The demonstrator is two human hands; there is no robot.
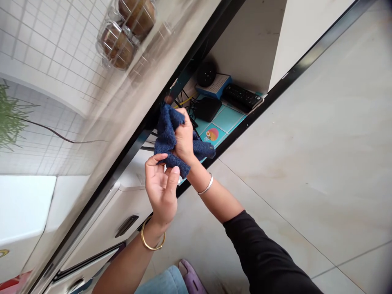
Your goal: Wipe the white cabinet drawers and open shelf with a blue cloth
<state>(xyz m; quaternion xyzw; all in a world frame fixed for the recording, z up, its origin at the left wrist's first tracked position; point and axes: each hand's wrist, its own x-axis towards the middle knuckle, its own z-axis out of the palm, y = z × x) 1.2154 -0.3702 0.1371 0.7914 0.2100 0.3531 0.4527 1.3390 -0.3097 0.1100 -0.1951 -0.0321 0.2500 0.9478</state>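
I see a navy cloth [166, 130] bunched in the closed right hand [184, 143], beside the counter's black edge [130, 145], over a teal shelf [228, 118]; the left hand [162, 194] is loosely spread, fingertip against it; gathering looks partway, two ends left loose

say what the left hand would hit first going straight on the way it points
The blue cloth, just ahead of the left hand and perhaps already touching it; the depth is hard to judge.
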